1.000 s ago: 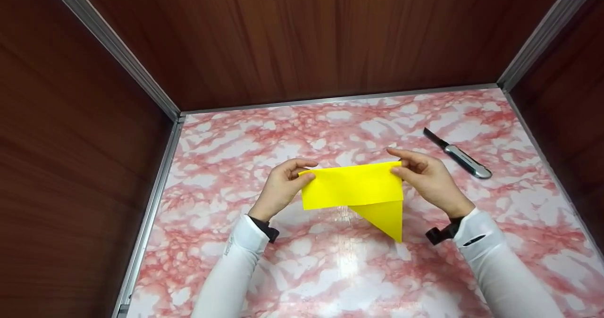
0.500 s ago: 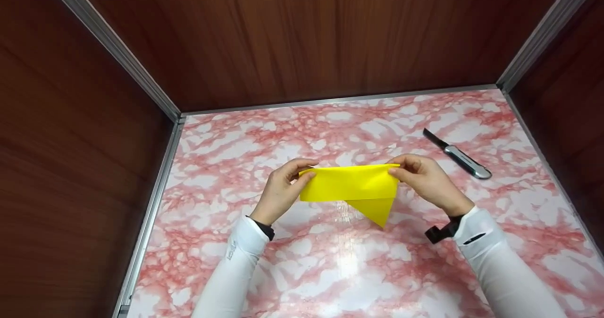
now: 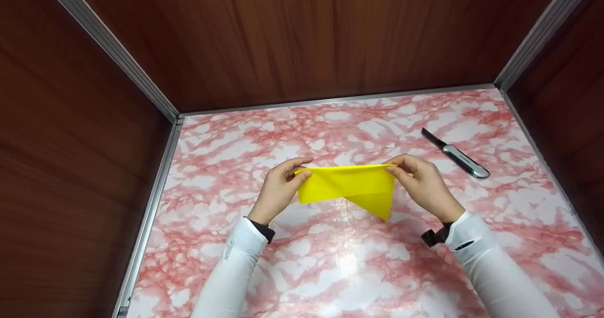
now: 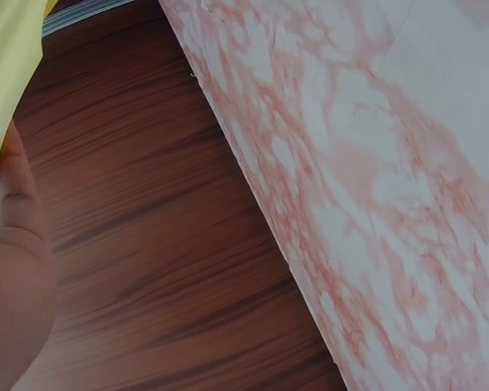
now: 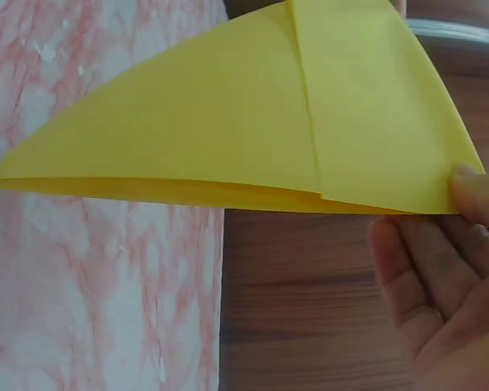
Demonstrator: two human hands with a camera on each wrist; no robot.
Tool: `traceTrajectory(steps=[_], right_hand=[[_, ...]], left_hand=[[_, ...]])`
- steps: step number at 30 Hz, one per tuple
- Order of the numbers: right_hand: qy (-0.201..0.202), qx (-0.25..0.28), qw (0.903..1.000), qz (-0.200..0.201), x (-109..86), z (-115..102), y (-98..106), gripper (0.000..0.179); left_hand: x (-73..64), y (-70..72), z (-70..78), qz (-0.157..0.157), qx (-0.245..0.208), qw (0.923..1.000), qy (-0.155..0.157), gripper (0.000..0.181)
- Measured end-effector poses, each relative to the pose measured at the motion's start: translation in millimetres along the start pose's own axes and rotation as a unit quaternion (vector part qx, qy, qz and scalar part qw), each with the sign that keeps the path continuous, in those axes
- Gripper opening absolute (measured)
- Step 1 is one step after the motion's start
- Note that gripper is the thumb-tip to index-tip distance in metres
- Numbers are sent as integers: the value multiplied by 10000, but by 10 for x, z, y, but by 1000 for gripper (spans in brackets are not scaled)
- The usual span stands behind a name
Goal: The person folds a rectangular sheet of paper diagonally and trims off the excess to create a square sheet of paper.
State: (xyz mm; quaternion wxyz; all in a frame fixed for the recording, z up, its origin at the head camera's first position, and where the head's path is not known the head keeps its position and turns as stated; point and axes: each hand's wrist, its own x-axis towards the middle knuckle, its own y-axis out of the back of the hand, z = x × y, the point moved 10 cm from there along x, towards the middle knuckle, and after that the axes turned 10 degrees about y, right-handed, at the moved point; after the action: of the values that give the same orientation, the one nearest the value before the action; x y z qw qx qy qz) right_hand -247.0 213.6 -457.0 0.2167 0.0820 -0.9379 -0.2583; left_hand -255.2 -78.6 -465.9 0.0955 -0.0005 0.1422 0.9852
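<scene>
A folded sheet of yellow paper (image 3: pixel 347 181) is held up above the table between both hands. Its upper part forms a rectangular band, and a triangular flap (image 3: pixel 375 205) hangs below on the right. My left hand (image 3: pixel 278 188) pinches the upper left corner between thumb and fingers. At the upper right corner my right hand (image 3: pixel 424 183) does the same, thumb in front. The right wrist view shows the paper's layers (image 5: pixel 204 122) slightly parted along one edge. Only part of the left hand (image 4: pixel 16 269) and a bit of paper (image 4: pixel 8 65) appear in the left wrist view.
A knife with a black blade and a grey handle (image 3: pixel 457 155) lies on the table at the back right, apart from the hands. The red-and-white marbled table (image 3: pixel 236 138) meets brown wood-grain walls (image 3: pixel 283 39) at the back and both sides, with metal strips along the joints.
The paper's lower edge and flap have swung up and look shorter than a second ago. My right hand's fingers have drawn in closer to the corner. The knife has stayed put.
</scene>
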Motion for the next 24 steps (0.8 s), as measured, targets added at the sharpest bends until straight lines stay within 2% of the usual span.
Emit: traceTrajectory(steps=[2, 4, 7, 10, 13, 17, 19, 24], right_hand=[[185, -78, 9997, 158, 5, -41, 1, 13], [393, -198, 9987, 255, 11, -84, -12, 12], [685, -313, 9967, 296, 15, -150, -55, 11], [852, -351, 9952, 315, 14, -201, -92, 11], [942, -371, 9943, 326, 17, -238, -124, 10], [1043, -337, 9936, 288, 27, -290, -193, 9], [1038, -303, 9938, 267, 33, -309, -237, 9], [948, -235, 9951, 168, 51, -348, -337, 10]], left_hand=[[11, 9, 6, -83, 76, 9999, 67, 32], [20, 14, 15, -184, 337, 9991, 167, 31], [12, 27, 39, -256, 1104, 9932, 249, 27], [2, 20, 121, -209, 2133, 9767, 74, 24], [-2, -45, 250, -173, 3000, 9531, -360, 23], [-3, -217, 402, -226, 3692, 9243, -943, 23], [3, -308, 452, -224, 3837, 9169, -1077, 22], [23, -505, 550, -134, 3942, 9103, -1254, 21]])
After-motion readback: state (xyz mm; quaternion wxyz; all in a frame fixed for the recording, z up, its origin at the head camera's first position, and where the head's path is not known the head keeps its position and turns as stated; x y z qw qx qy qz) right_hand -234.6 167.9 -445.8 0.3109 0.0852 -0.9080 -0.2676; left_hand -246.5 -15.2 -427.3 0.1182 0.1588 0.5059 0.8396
